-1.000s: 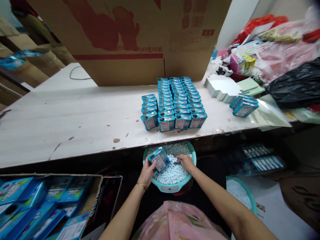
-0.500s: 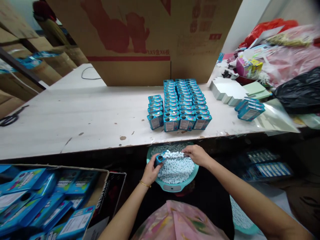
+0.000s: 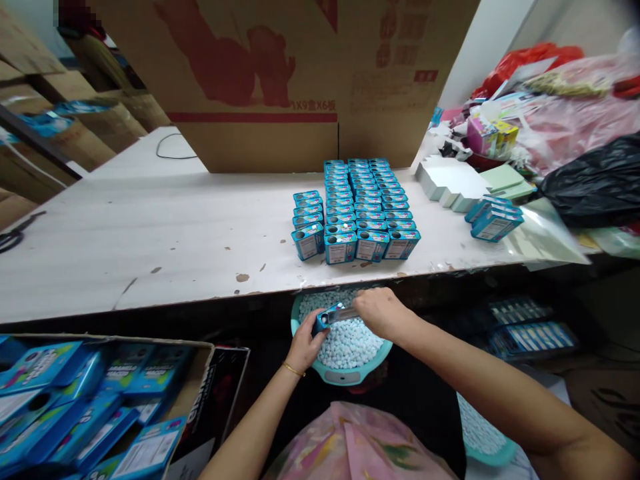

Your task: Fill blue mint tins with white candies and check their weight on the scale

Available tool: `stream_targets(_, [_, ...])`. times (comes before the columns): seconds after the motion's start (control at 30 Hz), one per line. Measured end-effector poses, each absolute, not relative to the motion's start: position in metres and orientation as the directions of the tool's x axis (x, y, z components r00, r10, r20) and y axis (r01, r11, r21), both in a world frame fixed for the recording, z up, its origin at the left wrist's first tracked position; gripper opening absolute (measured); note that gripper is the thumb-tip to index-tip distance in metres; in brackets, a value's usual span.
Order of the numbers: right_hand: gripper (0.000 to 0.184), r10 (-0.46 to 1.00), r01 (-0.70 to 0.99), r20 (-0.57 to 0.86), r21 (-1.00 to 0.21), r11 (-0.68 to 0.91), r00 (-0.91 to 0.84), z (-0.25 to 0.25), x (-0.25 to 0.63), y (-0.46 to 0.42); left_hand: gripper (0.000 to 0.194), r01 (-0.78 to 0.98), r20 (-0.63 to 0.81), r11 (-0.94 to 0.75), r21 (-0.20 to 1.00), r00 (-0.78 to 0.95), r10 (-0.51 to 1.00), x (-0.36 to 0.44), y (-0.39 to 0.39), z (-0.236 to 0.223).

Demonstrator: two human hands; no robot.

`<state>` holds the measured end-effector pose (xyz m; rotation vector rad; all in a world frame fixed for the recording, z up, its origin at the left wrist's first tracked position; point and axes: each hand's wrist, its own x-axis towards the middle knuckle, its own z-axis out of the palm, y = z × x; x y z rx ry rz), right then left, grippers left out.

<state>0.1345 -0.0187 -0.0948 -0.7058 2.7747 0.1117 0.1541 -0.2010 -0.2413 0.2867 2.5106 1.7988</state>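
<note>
Clear narrow scoop [image 3: 344, 313] at a small blue printed box [image 3: 321, 326]
Left hand [image 3: 303, 343] pinches the box; right hand [image 3: 381, 313] curls round the scoop, exact grip hidden. Best tip slowly, so stray white pellets [image 3: 350, 348] land in the round turquoise plastic basin [image 3: 343, 377] below the fingers.

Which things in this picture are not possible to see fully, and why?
All in the head view:
Scoop: its held end is hidden by the right hand.
Blue box: partly covered by the left hand.
Black object: cut off by the left edge.
White box labels: print too small to read.
</note>
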Motion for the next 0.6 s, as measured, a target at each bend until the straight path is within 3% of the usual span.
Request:
stream_targets(0.13, [0.025, -0.390, -0.407, -0.290, -0.002, 0.914, -0.874, -0.115, 0.141, 0.022, 0.039, 0.051, 0.020, 0.238, 0.970, -0.991, 0.131, 0.152, -0.211, -0.244])
stream_targets(0.27, [0.027, -0.263, -0.270, -0.348, -0.028, 0.962, -0.900, -0.173, 0.145, 0.049, 0.044, -0.146, -0.147, 0.016, 0.989, -0.989, 0.012, 0.150, -0.218, -0.255])
stream_targets(0.43, [0.032, -0.224, -0.161, -0.337, -0.203, 0.966, -0.915, -0.246, 0.145, 0.012, 0.047, -0.366, -0.383, -0.331, 0.870, -0.923, 0.015, 0.150, -0.198, -0.269])
stream_targets(0.6, [0.033, -0.190, -0.093, -0.292, -0.316, 0.944, -0.937, -0.271, 0.139, -0.010, 0.049, -0.435, -0.448, -0.447, 0.781, -0.890, 0.083, 0.149, -0.177, -0.262])
